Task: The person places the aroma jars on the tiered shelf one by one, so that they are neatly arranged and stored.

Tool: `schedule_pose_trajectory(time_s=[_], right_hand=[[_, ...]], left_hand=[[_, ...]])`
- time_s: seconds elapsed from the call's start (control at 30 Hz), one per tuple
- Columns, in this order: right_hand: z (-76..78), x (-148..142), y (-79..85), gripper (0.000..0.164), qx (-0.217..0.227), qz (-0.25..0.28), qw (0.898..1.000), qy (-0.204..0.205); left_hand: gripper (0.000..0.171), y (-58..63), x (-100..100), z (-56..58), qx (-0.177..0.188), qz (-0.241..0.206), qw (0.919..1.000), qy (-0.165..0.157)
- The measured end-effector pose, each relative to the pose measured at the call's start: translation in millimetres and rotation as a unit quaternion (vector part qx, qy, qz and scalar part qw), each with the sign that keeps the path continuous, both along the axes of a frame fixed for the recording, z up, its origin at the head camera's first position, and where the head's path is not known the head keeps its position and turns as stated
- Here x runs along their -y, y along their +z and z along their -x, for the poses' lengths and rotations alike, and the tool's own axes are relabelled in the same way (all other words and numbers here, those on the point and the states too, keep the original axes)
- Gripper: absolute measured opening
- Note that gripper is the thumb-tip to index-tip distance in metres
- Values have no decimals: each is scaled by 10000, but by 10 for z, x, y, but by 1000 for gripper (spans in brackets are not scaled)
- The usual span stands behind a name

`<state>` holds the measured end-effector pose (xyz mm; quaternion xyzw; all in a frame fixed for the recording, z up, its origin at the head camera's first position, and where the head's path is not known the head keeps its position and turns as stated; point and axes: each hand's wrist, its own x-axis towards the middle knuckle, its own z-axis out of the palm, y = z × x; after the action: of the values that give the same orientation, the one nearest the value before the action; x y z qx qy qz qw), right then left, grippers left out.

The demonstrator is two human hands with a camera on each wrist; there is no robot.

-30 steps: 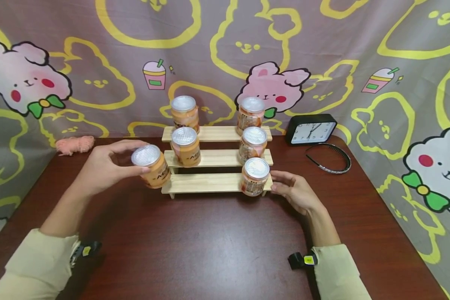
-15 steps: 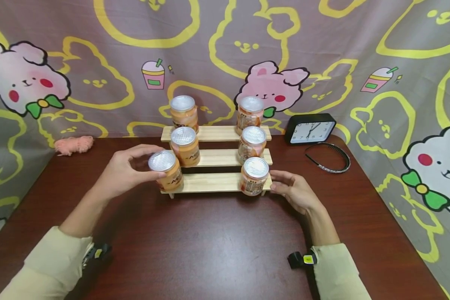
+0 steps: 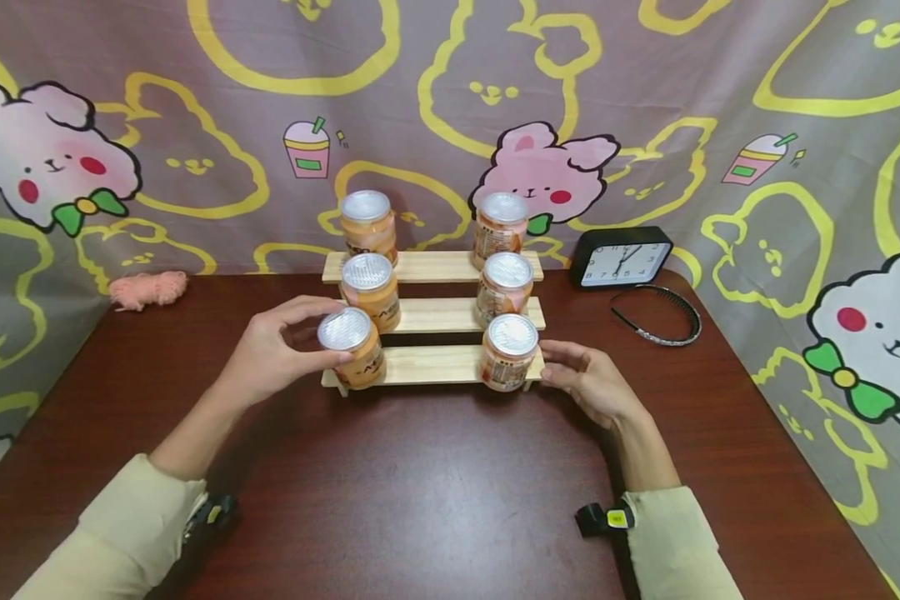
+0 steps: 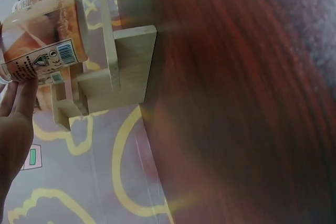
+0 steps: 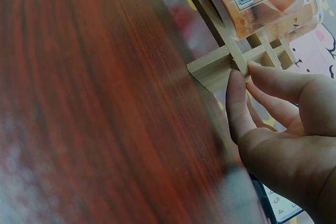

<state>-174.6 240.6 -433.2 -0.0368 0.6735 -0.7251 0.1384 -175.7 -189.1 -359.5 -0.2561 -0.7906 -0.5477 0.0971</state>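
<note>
My left hand [image 3: 281,346] grips an orange-labelled jar [image 3: 367,365] with a silver lid, thumb in front and fingers behind. That jar stands over the left end of the bottom step of a three-step wooden display rack [image 3: 431,365]. In the left wrist view, my fingers touch the labelled side of the jar [image 4: 44,38]. At the rack's right end, my right hand [image 3: 592,383] pinches the tip of the bottom step between thumb and fingers, seen closely in the right wrist view at the slat end [image 5: 239,59]. Close beside it sits another jar [image 3: 506,367].
Two similar jars stand on the middle step, left [image 3: 378,304] and right [image 3: 502,300], and two on the top step [image 3: 371,233]. A black clock [image 3: 622,258] and a headband [image 3: 671,337] lie right of the rack, pink yarn [image 3: 148,290] far left. A patterned curtain [image 3: 435,83] hangs behind.
My left hand has carried its jar rightward from beside the rack onto the left end of the bottom step. The right hand has stayed at the rack's right end.
</note>
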Motion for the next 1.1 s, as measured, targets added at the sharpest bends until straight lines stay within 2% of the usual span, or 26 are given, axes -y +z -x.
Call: schedule_pose_trajectory(time_s=[0.37, 0.6, 0.87, 0.97, 1.1], right_hand=[[-5, -11, 14, 56, 37, -112, 9999, 16], [-7, -3, 18, 56, 38, -46, 10000, 22], [-10, 13, 13, 55, 43, -2, 10000, 19], [-10, 16, 12, 55, 46, 5, 10000, 8], [-7, 17, 13, 55, 35, 10, 10000, -20]], left_hand=[[53, -64, -110, -22, -79, -42, 9999, 50], [55, -101, -181, -30, -10, -367, 9991, -201], [55, -143, -200, -28, -20, -526, 9982, -288], [55, -139, -210, -33, -102, -411, 9987, -277], [56, -125, -215, -36, -349, 3, 9993, -166]])
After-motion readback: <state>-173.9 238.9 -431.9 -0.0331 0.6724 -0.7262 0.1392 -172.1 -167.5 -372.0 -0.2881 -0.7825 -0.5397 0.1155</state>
